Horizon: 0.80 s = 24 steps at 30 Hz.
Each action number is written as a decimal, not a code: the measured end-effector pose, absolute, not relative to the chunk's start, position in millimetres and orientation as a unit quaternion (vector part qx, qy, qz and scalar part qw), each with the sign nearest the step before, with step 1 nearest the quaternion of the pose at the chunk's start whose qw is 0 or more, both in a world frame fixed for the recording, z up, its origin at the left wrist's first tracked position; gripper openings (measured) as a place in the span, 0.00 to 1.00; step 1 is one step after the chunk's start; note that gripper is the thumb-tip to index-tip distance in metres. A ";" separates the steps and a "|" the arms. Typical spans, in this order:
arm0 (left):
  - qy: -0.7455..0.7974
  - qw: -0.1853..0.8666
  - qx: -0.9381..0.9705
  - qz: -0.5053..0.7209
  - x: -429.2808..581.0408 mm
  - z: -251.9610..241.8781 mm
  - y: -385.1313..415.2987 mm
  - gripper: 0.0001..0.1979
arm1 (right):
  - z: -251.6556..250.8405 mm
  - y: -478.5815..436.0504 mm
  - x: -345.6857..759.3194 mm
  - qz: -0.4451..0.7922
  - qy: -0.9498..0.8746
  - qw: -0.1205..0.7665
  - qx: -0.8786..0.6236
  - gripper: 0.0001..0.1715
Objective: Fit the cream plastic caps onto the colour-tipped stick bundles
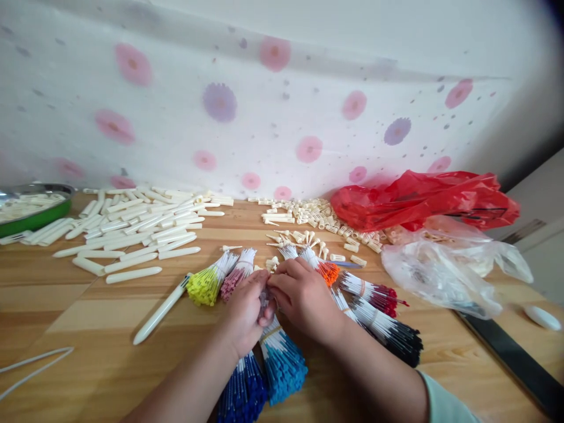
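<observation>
1. Head view, the hands: the left hand (247, 308) and right hand (305, 294) are brought together at the middle. A pale, partly see-through item (265, 298) is held in the left hand, its fingers drawn in narrow around it. The right fingers are curled close over the same spot; whether anything is gripped by them cannot be told.

2. Head view, placement: the light blue bundle (284, 370) and dark blue bundle (244, 390) are laid below the hands; the yellow bundle (205, 286), pink bundle (235, 283), orange bundle (328, 272), dark red bundle (381, 298) and black bundle (399, 335) are fanned around them, presumably so that every colour can be reached. Bands are seen on several, likely to keep the thin sticks together. White barrels (145, 226) are heaped at left and slotted pieces (328, 217) at right, seemingly sorted by kind. One white pen (161, 311) is set apart beside the yellow bundle.

3. Head view, surroundings: the wood-grained surface (92, 335) is backed by a flowered sheet (176, 129). A green bowl (35, 222) is stood at far left; a red bag (423, 200) and clear bag (440, 270) are left at right.
</observation>
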<state>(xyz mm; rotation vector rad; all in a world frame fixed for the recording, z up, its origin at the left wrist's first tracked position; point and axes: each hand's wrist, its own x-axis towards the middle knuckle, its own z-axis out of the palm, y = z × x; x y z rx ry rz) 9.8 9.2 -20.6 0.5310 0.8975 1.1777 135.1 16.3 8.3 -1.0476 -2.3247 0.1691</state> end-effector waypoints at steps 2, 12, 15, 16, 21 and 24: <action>0.403 0.711 0.249 0.519 8.2 -19.2 8.5 0.14 | 8.2 19.4 141.1 0.086 -0.859 0.332 -0.380 0.09; 0.400 0.686 0.414 0.446 1.6 -18.6 5.0 0.12 | 17.8 26.7 174.9 0.329 -0.756 0.414 -0.385 0.05; 0.412 0.649 0.452 0.452 1.0 -19.0 5.9 0.13 | 21.8 24.2 176.1 0.287 -0.780 0.408 -0.378 0.05; 0.419 0.631 0.469 0.454 0.7 -18.9 6.1 0.13 | 22.6 23.9 176.5 0.272 -0.788 0.405 -0.375 0.05; 0.450 0.545 0.548 0.448 -1.4 -18.4 6.4 0.15 | 23.0 24.2 176.8 0.224 -0.821 0.377 -0.364 0.06; 0.473 0.509 0.574 0.434 -2.4 -18.9 6.8 0.16 | 21.8 24.0 173.7 0.201 -0.824 0.349 -0.398 0.09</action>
